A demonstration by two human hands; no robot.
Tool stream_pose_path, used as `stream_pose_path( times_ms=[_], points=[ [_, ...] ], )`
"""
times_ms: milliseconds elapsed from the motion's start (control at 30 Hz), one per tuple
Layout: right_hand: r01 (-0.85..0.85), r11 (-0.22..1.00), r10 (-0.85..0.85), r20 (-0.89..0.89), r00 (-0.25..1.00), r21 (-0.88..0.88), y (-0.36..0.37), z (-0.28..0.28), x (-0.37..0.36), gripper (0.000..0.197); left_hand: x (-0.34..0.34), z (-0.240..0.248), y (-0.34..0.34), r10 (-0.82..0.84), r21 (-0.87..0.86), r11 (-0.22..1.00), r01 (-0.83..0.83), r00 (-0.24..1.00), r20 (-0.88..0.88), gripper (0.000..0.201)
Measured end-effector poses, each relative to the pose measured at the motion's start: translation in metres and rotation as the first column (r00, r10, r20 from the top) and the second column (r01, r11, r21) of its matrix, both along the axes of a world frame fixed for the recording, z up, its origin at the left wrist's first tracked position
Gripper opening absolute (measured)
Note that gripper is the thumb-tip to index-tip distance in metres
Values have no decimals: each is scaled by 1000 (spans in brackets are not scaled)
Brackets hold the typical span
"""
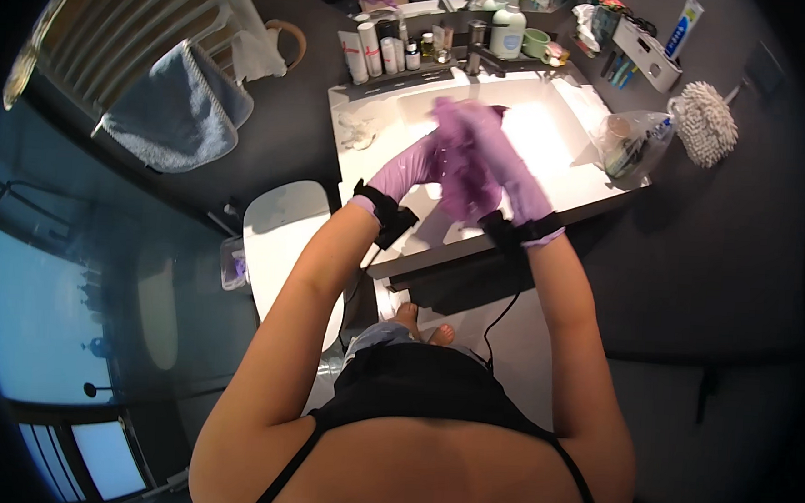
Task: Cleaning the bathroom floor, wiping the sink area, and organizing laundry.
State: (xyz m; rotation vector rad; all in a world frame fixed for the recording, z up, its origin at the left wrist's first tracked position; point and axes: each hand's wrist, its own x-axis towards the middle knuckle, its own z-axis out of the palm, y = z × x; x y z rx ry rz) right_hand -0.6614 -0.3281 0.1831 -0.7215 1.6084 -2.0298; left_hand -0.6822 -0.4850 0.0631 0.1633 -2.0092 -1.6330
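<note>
Both my hands wear light purple gloves and come together over the white sink (357, 163). Between them a wet-looking, bunched purple cloth (468, 182) hangs down above the basin. My left hand (428, 154) is closed on its left side, partly hidden behind the folds. From the right, my right hand (492, 138) grips the upper part of the cloth. Motion blurs the fingers and fabric. Black straps with small devices circle both wrists. Behind my hands stands the dark faucet (475, 50).
Bottles (369, 49), a soap pump (508, 29) and a green cup (536, 44) line the back ledge. At right are a clear plastic bag (640, 146) and a fluffy duster (705, 123). A closed toilet (286, 223) and a grey towel (178, 112) are at left.
</note>
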Motion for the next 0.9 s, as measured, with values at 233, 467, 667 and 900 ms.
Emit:
stream_pose_path(
  times_ms=[233, 467, 667, 900],
  points=[
    [28, 1000, -29, -247, 969, -7, -7, -36, 6, 32, -10, -23, 75, -268, 216, 834, 508, 715, -646, 47],
    [-6, 684, 274, 248, 929, -730, 20, -14, 9, 41, 52, 54, 92, -471, 714, 161, 681, 689, -551, 59],
    [132, 636, 202, 329, 922, -760, 3, -20, 25, 37, 70, 66, 101, -486, 645, -640, 417, 431, -760, 73],
    [677, 723, -590, -635, 498, -141, 37, -35, 20, 30, 65, 80, 126, -554, 890, -266, 370, 697, -455, 53]
  ],
)
